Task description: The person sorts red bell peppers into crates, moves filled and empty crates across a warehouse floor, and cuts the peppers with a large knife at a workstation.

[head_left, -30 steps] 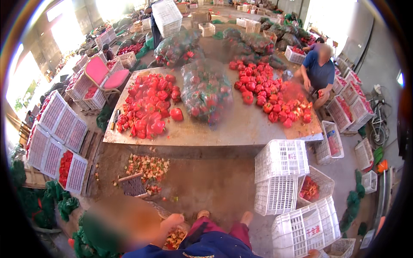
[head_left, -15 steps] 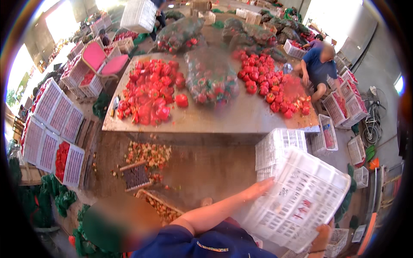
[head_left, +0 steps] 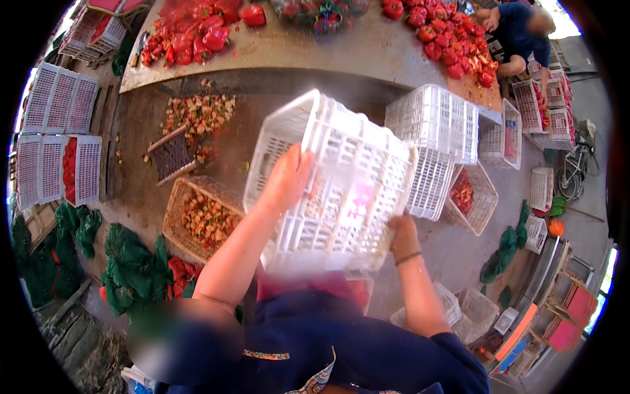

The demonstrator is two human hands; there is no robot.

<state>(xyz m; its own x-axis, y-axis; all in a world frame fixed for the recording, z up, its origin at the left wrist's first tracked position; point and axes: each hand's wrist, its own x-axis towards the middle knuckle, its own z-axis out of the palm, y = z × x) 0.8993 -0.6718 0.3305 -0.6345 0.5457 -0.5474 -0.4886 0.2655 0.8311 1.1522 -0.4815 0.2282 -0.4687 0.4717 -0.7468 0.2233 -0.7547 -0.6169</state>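
Note:
A white slatted plastic crate is held up in front of my body, tipped on its side with its open mouth toward the left. My left hand grips the rim at that mouth, fingers bent over the edge. At the lower right corner, near the crate's base, my right hand holds on; some of its fingertips are hidden. More white crates stand stacked just right of the held one. Beyond them is a crate of red peppers.
Ahead is a table with piles of red peppers. A crate of pepper scraps lies on the floor at left, near green net bags. Filled crates stand far left. A person sits at the table's far right.
The crate has moved left and turned, so its open mouth now shows. My left hand has come onto its rim. The view has tipped lower, showing more floor.

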